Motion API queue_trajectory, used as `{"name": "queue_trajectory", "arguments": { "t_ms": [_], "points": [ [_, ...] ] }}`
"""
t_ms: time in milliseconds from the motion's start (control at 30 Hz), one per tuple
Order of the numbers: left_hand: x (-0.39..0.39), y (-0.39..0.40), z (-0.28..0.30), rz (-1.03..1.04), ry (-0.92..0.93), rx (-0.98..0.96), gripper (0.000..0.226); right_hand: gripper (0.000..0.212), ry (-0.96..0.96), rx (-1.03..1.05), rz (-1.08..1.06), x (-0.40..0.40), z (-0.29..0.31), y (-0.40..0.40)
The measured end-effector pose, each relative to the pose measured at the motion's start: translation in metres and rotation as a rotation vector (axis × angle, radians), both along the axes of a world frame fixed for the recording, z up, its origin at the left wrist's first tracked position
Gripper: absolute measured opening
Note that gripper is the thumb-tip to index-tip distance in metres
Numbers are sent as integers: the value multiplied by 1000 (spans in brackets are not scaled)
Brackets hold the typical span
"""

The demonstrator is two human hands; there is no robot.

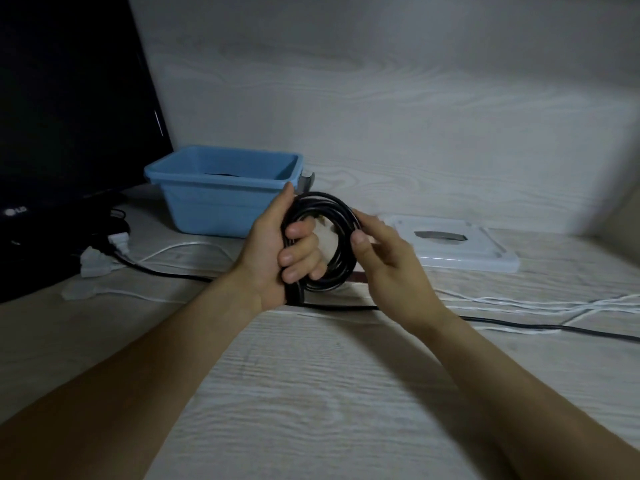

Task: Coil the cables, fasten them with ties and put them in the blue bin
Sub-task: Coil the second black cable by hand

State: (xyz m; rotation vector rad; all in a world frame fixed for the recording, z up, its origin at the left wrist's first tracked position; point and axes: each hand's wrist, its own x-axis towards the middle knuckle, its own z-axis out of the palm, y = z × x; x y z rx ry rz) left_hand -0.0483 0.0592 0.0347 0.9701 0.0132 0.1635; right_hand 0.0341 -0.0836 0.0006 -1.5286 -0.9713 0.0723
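Note:
A black cable wound into a coil (341,237) hangs above the wooden table, just in front of the blue bin (221,199). My left hand (277,254) grips the coil's left side, fingers curled through the loop. My right hand (384,258) pinches the coil's right side between thumb and fingers. A loose black tail (519,322) runs from under the hands off to the right across the table. Something dark lies inside the bin, mostly hidden by its wall.
A black monitor (69,116) stands at the left, with white plugs (100,261) and a black lead at its foot. Thin white cables (540,303) trail across the table to the right. A white lid (453,244) lies right of the bin.

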Motion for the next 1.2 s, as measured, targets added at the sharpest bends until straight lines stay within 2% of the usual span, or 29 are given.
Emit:
{"name": "queue_trajectory", "arguments": {
  "t_ms": [100, 267, 467, 633, 800, 1000, 1100, 1200],
  "points": [
    [0, 0, -1, 52, -21, -99, 61, 43, 209, 66, 147, -10, -2, 4],
    [5, -9, -5, 12, -1, -144, 59, 36, 591, 228, 175, -15, 2, 8],
    [-4, 3, 3, -205, -4, -84, 45, 34, 704, 306, 201, -11, 7, 3],
    [-5, 11, 1, -227, 74, -76, 37, 31, 562, 170, 157, -8, 12, -5],
    [1, 7, 0, -13, 145, -12, 43, 27, 499, 149, 97, -5, 15, -6],
    [4, 12, 4, 274, 191, 163, 43, 13, 134, -71, -324, 16, -2, -8],
    [5, 16, 3, 422, 205, 277, 43, 12, 9, -187, -410, 18, -6, -9],
    [5, 22, 0, 516, 205, 302, 43, 15, -83, -332, -452, 24, -5, -5]
  ]
}}
